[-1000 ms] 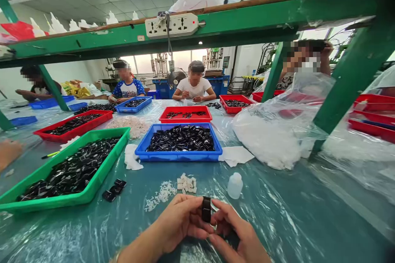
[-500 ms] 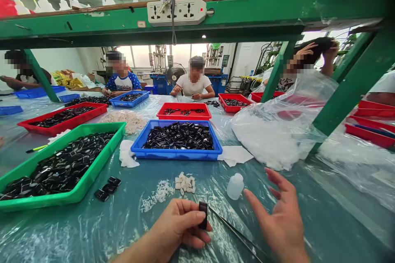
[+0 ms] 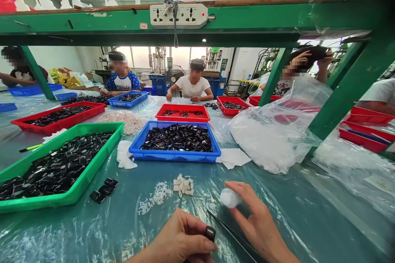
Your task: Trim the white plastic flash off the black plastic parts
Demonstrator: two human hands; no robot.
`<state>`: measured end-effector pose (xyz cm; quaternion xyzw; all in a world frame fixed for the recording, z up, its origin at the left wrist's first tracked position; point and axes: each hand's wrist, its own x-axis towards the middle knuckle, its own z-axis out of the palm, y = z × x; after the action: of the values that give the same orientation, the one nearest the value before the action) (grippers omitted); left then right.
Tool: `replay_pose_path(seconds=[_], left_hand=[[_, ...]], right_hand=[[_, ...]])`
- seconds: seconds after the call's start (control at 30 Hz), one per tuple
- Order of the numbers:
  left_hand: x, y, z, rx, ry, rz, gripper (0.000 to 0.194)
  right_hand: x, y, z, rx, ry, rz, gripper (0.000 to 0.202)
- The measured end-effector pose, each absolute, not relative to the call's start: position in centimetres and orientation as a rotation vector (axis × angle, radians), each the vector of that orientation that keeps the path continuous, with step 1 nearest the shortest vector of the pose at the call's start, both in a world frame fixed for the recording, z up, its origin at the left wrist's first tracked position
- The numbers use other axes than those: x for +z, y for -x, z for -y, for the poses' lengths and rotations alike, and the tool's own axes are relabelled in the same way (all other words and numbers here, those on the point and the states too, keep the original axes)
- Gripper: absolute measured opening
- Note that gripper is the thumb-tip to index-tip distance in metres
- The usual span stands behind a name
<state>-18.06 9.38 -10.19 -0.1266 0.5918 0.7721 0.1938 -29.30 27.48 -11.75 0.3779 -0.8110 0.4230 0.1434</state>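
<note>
My left hand (image 3: pixel 185 240), low in the middle of the view, pinches a small black piece (image 3: pixel 210 233) between thumb and fingers. To its right, my right hand (image 3: pixel 257 218) has its thumb and fingers around a small translucent white bottle (image 3: pixel 230 198), which tilts. Metal tweezers (image 3: pixel 230 232) lie between the two hands, partly hidden by my right hand. Beyond my left hand sit a pile of off-white pieces (image 3: pixel 183 185) and a heap of thin white scraps (image 3: pixel 156 197). A few black pieces (image 3: pixel 105 190) rest farther left.
A blue tray (image 3: pixel 174 155) and a green tray (image 3: pixel 92 172) hold many black pieces. Red trays (image 3: pixel 182 118) stand behind. A clear plastic bag (image 3: pixel 268 144) lies at right under a green frame (image 3: pixel 247 20). Several people sit across and beside the table.
My right hand has moved left and closed on the bottle, which now tilts. The black piece in my left hand has turned and moved slightly lower.
</note>
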Motion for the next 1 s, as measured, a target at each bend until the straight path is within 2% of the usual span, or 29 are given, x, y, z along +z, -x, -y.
replay_pose_path(seconds=[0.13, 0.3, 0.67, 1.0], left_hand=[[-10.3, 18.0, -9.3, 2.108, 0.288, -1.696, 0.034], [-10.2, 17.9, -9.1, 2.055, 0.243, -1.711, 0.032], [-9.9, 17.6, -9.1, 1.999, 0.180, -1.707, 0.028], [-10.1, 17.8, -9.1, 1.993, 0.193, -1.662, 0.030]], right_hand=[[-10.9, 28.2, -27.4, 0.796, -1.305, 1.986, 0.035], [-10.1, 27.9, -27.5, 0.655, -1.332, 1.918, 0.037], [-9.5, 27.4, -28.1, 0.511, -1.371, 1.835, 0.038], [-9.2, 26.9, -27.8, 0.673, -1.351, 1.813, 0.030]])
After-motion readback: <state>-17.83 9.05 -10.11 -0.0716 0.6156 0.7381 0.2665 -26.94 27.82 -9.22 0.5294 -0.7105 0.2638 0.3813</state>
